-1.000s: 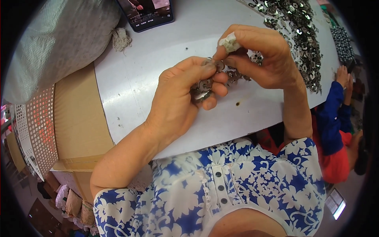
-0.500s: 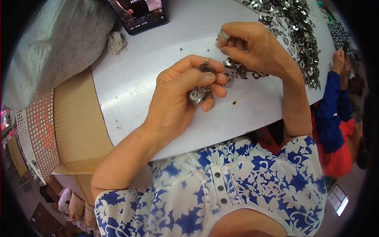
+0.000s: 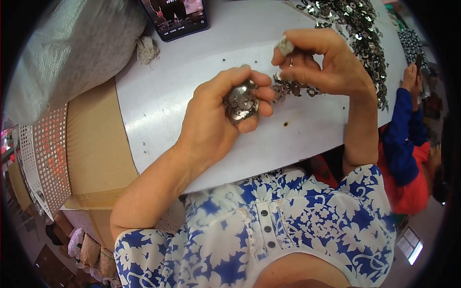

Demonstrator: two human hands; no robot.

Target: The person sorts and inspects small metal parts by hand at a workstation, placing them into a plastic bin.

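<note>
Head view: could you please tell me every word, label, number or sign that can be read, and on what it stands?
Phone: pale writing on its screen, mostly too small or blurred; I leave it unquoted.
Metal pieces in the left hand: no readable marks.
Sack: no readable print.

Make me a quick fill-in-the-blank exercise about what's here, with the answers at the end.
1. The person's ____ hand cups a cluster of shiny metal pieces.
2. A whitish wrap covers the tip of one ____ on the right hand.
3. The phone is to the ____ of the large metal pile.
4. The person's floral top is white and ____.

Missing words: left; finger; left; blue.
</note>
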